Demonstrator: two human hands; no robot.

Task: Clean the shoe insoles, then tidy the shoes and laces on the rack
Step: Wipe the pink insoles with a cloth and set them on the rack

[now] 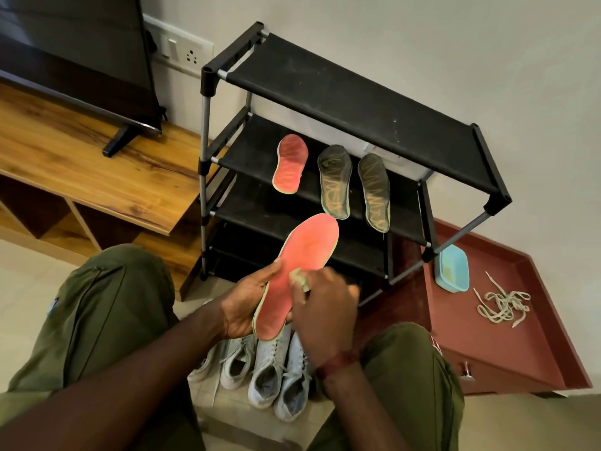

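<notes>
Head view: I log the left hand (247,304) grasping the pink insole (305,255) from beneath, above pale shoes (270,369) on the floor. The right hand (325,310) is blurred and seems to pinch a small green pad (298,278) against the insole. Three more insoles (335,182) lie on the rack (357,102), second shelf. Laces (502,304) are heaped on the maroon tabletop (520,346), near a blue tub (452,270).

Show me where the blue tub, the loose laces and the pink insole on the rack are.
blue tub (452,268): head view, middle of its inside.
loose laces (502,305): head view, centre of the tangle.
pink insole on the rack (290,164): head view, middle of its top face.
</notes>
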